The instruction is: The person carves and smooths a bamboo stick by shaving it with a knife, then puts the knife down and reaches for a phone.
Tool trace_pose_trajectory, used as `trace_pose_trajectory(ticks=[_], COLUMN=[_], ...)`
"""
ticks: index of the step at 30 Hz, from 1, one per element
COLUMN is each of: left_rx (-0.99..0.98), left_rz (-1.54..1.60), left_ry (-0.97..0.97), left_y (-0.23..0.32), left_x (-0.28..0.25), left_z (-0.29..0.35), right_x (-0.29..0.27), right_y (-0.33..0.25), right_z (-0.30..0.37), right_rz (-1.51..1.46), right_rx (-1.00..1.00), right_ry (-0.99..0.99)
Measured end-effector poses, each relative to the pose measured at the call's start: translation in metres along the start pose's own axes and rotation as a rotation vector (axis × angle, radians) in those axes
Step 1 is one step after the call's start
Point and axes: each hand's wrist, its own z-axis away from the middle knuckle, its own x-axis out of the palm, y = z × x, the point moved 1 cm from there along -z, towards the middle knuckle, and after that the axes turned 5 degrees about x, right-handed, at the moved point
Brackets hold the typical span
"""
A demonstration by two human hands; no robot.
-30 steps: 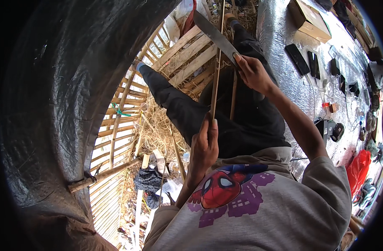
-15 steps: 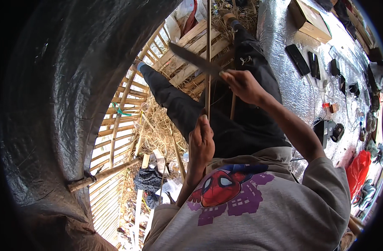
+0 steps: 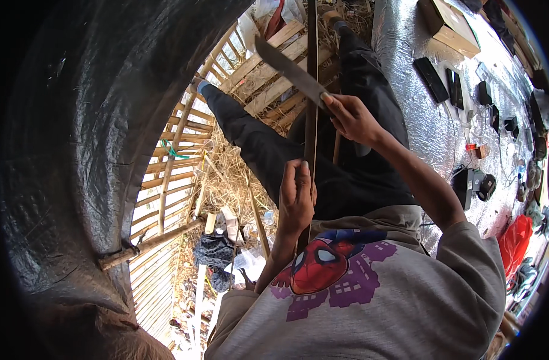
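My left hand [image 3: 297,195] is closed around a long, thin strip, apparently split bamboo [image 3: 312,129], which stands almost upright in the picture from my waist to beyond the top edge. In my right hand [image 3: 352,120] is a large knife [image 3: 291,69], its broad blade pointing up and left. The dark butt of its handle sticks out below my fist. The blade crosses the strip above my left hand; whether the two touch I cannot tell. My legs in black trousers [image 3: 256,147] stretch out on either side of the strip.
Wooden slats [image 3: 274,78] and straw [image 3: 226,174] lie between my feet. A bamboo lattice wall [image 3: 172,162] and dark plastic sheeting [image 3: 100,120] are at left. On a silver foil sheet [image 3: 427,132] at right sit phones [image 3: 431,81], a cardboard box [image 3: 448,27] and a red bag [image 3: 514,243].
The strip has turned from its narrow edge to a wider, darker face and shifted slightly right. The knife has moved a little right, its blade tilted steeper, with the handle butt now showing.
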Motion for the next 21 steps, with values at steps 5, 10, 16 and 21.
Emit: trace_pose_trajectory(ticks=[5, 10, 16, 21], left_rx=[0.037, 0.042, 0.039, 0.026], left_rz=[-0.023, -0.036, -0.101, -0.026], left_ry=[0.072, 0.096, 0.149, 0.120], left_y=[0.000, 0.008, 0.015, 0.022], left_x=[0.005, 0.014, 0.009, 0.011], left_z=[0.003, 0.003, 0.001, 0.003], right_x=[0.015, 0.015, 0.035, 0.035], right_y=[0.008, -0.003, 0.024, 0.020], right_z=[0.008, 0.011, 0.037, 0.046], right_rz=[0.154, -0.156, 0.062, -0.156], right_rx=[-0.188, -0.121, -0.185, -0.094], right_ry=[-0.082, -0.053, -0.232, -0.254])
